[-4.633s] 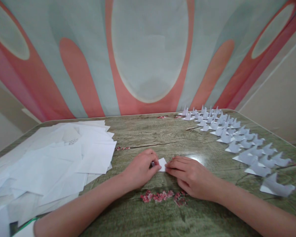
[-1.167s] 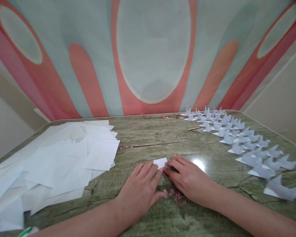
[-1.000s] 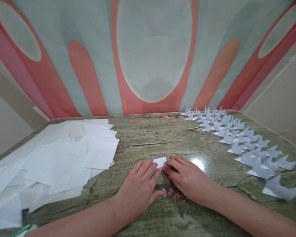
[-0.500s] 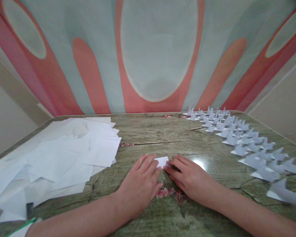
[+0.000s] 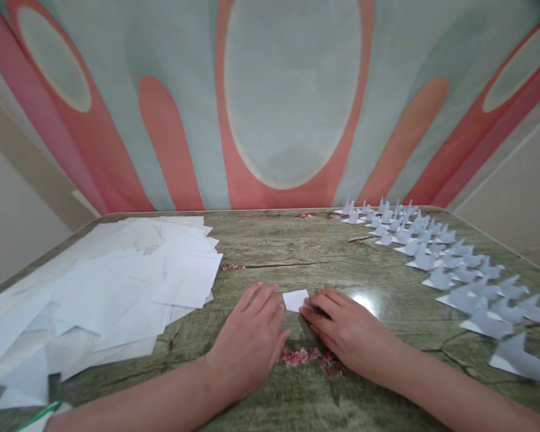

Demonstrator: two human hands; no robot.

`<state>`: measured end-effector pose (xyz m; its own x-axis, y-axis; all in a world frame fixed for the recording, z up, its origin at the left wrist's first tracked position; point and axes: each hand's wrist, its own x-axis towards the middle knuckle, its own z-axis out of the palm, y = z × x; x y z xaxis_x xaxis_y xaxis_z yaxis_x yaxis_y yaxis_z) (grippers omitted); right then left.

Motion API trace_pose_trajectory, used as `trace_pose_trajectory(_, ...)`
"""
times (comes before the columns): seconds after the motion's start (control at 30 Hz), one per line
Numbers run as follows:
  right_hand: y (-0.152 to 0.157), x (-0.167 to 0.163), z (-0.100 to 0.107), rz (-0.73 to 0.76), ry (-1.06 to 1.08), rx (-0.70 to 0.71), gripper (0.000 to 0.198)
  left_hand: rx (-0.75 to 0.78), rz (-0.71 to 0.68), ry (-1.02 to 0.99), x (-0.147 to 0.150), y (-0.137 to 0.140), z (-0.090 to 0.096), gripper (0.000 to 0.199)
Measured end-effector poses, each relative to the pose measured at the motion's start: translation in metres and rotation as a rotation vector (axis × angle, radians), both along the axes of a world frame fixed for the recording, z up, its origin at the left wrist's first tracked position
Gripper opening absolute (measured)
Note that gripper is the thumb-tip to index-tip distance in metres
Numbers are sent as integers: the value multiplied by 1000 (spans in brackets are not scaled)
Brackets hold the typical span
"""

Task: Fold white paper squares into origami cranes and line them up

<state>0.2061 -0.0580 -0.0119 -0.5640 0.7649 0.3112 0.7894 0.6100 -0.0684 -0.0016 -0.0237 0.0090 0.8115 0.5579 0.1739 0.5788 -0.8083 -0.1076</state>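
The small folded piece (image 5: 294, 300) is plain white paper, smooth and matt, with crisp edges. Loose sheets (image 5: 130, 294) are the same thin, matt paper, as are the folded birds (image 5: 438, 278), whose faces look stiff and creased. The tabletop (image 5: 270, 246) has a wood-grain look, streaked as if rough, yet its finish is smooth and glossy — a bright glare shows on it. The backdrop (image 5: 292, 90) is smooth and mostly matt, faintly creased — cloth or plastic, I cannot tell. The side wall (image 5: 517, 186) looks flat and matt.
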Motion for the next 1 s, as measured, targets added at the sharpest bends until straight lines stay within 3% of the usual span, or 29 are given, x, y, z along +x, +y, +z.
trace_pose_trajectory(0.3,-2,-1,-4,12,-96,46,32,41,-107,-14,2,-1,-16,35)
trace_pose_trajectory(0.7,-8,-8,0,-21,-199,116,33,89,-136,5,4,1,-16,33)
trace_pose_trajectory(1.0,-11,-2,3,-43,-183,37,29,60,-127,20,6,1,-16,33)
